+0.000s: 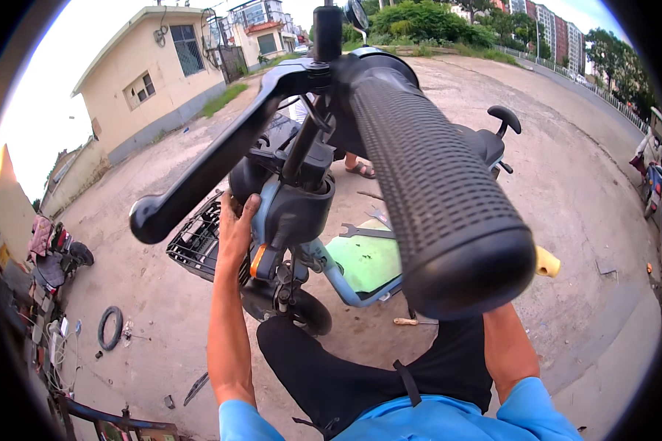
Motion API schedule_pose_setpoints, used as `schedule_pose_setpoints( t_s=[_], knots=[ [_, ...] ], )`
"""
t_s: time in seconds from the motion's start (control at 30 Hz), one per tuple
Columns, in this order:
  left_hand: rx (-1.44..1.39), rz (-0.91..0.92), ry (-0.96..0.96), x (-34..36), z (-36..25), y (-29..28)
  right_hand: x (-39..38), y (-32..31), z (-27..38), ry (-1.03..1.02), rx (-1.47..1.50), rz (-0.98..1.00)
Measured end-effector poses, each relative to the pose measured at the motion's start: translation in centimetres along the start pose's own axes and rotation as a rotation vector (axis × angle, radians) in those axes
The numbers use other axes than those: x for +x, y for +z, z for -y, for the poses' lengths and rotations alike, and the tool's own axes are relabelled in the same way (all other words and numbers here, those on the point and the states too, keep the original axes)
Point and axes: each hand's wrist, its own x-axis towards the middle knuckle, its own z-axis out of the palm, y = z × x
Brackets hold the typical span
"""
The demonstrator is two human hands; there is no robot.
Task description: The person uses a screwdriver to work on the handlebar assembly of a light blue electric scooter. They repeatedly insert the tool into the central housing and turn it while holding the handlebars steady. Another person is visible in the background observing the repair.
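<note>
Close to the camera, a black handlebar grip (434,191) and brake lever (191,176) of an electric scooter fill the upper middle. Below them, my left hand (235,228) grips the side of the blue-and-black front housing (298,209), above an orange reflector (258,261), beside a black basket (195,239) and front wheel (309,312). My right forearm (507,345) disappears behind the grip, hiding that hand. An open-ended wrench (368,231) lies on the green footboard (357,264).
A wooden-handled tool (406,321) and black rubber ring (110,331) lie on the pavement. A yellow object (546,262) is right of the scooter. Another person's sandalled foot (362,169) shows behind it. Parked two-wheelers (59,257) and clutter line the left edge; more (651,184) stand right.
</note>
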Motion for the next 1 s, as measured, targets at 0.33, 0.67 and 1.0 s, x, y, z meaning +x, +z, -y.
schedule_pose_setpoints(
  t_s=[0.33, 0.67, 1.0],
  knots=[
    [0.519, 0.042, 0.386, -3.6, -9.0, -0.2, 2.6, 1.8, -11.9, 0.387, -0.127, 0.173],
    [1.149, 0.299, 0.224, -3.2, -12.8, 6.2, 3.4, 7.4, -20.9, 0.44, 0.17, 0.237],
    [1.584, 0.265, -0.065, -2.9, -14.4, 8.7, 3.1, 8.9, -22.2, 0.529, 0.401, 0.423]
  ],
)
